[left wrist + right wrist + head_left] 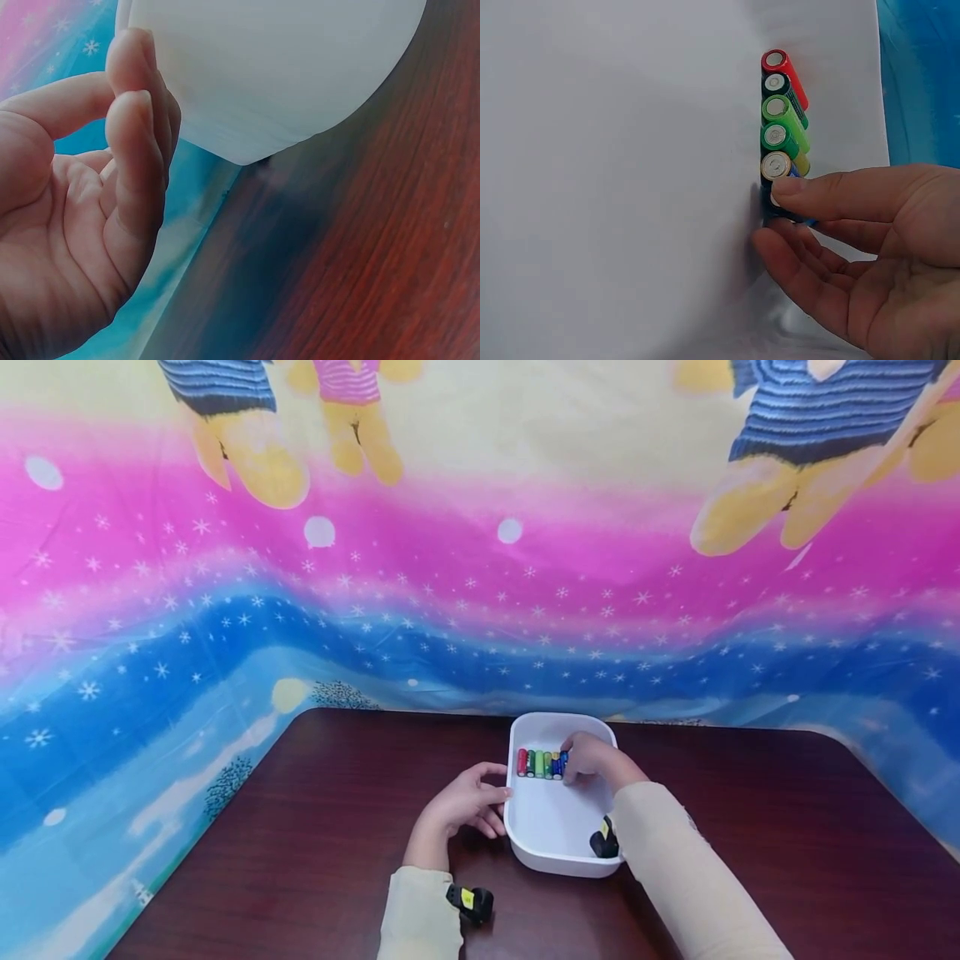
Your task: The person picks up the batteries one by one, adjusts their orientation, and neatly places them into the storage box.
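In the head view, several small cylinder batteries (pixel 539 764) lie side by side in a row across the white plastic tray (pixel 551 827). They run from red (pixel 795 82) through greens to dark blue. At the blue end, my right hand (pixel 588 760) pinches the last battery (pixel 784 210), its thumb over the silver end and its fingers at the side. My left hand (pixel 468 797) is at the tray's left side, its fingertips (pixel 131 112) touching the outer wall, the fingers fairly straight in the left wrist view.
The tray stands on a dark red-brown wooden table (pixel 322 827) near its far edge. Behind hangs a printed cloth (pixel 480 568) in pink and blue. Black wrist devices sit at the left cuff (pixel 470 902) and the right cuff (pixel 604 839), the latter over the tray's near right corner.
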A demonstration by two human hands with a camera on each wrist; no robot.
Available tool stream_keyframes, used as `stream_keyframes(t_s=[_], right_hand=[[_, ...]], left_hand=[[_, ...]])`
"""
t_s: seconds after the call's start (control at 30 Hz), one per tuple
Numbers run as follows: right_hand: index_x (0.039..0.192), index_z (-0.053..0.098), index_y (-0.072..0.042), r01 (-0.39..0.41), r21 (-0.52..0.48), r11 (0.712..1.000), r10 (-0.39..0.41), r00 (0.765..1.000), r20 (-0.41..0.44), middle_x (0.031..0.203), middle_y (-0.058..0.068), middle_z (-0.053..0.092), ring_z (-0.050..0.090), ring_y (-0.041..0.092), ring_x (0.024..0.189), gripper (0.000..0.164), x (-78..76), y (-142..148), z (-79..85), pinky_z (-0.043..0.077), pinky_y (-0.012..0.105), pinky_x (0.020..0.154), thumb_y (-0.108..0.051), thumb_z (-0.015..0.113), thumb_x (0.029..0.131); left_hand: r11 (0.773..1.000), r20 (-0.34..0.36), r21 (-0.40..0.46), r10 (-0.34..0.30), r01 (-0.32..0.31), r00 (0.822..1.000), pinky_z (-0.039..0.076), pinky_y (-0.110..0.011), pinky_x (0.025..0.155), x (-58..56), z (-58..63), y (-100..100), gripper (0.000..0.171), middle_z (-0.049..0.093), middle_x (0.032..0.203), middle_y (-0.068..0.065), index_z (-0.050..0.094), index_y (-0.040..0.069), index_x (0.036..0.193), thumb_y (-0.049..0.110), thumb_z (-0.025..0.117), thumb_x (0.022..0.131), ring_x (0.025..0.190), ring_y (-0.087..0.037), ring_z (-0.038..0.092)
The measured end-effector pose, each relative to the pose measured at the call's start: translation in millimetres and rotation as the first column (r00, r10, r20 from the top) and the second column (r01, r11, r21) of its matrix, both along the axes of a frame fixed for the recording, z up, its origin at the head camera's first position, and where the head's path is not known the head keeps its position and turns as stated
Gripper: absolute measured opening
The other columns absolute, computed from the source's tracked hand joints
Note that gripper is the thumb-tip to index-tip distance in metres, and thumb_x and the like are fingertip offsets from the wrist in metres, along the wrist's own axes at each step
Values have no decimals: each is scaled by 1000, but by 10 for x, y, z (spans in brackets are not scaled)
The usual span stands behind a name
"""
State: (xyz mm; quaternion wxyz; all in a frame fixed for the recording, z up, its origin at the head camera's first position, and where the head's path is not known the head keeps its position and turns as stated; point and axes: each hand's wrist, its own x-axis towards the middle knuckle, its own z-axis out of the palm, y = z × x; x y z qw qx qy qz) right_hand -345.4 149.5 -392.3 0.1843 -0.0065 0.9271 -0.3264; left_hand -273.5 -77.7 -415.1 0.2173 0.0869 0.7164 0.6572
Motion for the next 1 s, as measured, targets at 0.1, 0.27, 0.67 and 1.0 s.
stream_keyframes(t_s=[0.1,0.27,0.67,1.0], right_hand=[[125,47,8,10,-6,1000,-10,1000,7,100,17,59,59,22,68,60,0,-5,6,53,31,57,9,71,71],[124,49,7,11,13,1000,-11,1000,2,101,17,59,58,21,65,58,-12,-2,-8,53,30,55,10,70,70],[125,49,6,18,46,999,-19,1000,5,105,18,58,58,21,69,57,1,-6,14,52,29,55,11,68,71],[132,44,5,-13,-277,961,-9,997,-79,96,16,51,57,27,83,53,159,244,449,56,38,69,5,62,82]], left_hand=[[1000,2,3,-1,1,1000,54,-32,48,-3,1,1,45,62,76,-16,40,4,130,15,59,91,49,-19,62],[1000,3,5,-4,4,1000,54,-32,48,-5,-8,4,44,62,77,-17,40,4,130,14,58,91,49,-19,62],[1000,9,7,-4,4,1000,54,-31,48,3,-15,15,44,63,76,-15,39,4,131,13,57,92,49,-18,62],[1000,6,-1,7,-7,1000,55,-32,48,23,23,9,46,62,77,-18,38,4,132,13,57,92,49,-19,61]])
